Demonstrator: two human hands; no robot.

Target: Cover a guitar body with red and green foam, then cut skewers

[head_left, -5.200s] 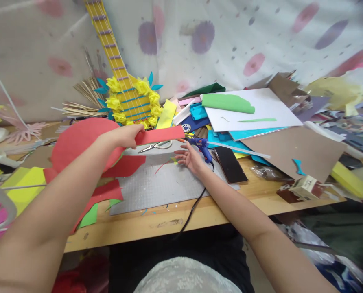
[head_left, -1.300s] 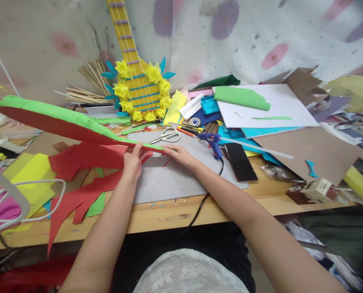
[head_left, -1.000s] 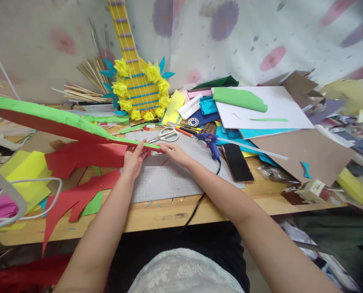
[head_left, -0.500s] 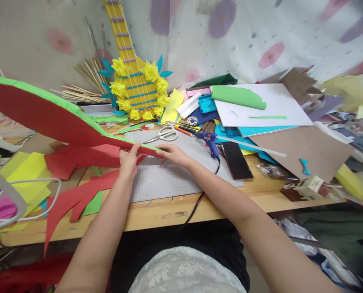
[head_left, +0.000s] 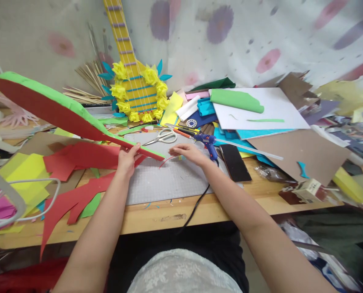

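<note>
My left hand (head_left: 127,159) is closed around the narrow end of a long paddle-shaped piece (head_left: 47,106), red on its broad face and green along its thick edge. The wide end rises toward the far left. Just right of the narrow tip, apart from it, my right hand (head_left: 186,152) hovers over the grey cutting mat (head_left: 166,185) with its fingers stretched out and nothing visible in them. A thin red strip (head_left: 166,161) shows near its fingertips. Scissors (head_left: 160,136) lie behind the hands, beside a blue glue gun (head_left: 208,143).
A yellow paper guitar (head_left: 138,89) with yellow flowers stands at the back. Red cut sheets (head_left: 77,160) lie at the left. A phone (head_left: 235,162), a white board (head_left: 261,103) and brown cardboard (head_left: 303,148) lie right. The glue gun's black cord (head_left: 196,207) hangs over the table edge.
My right hand has let go of the narrow tip and moved a little right. My left hand keeps its hold, and the tip now points slightly further down.
</note>
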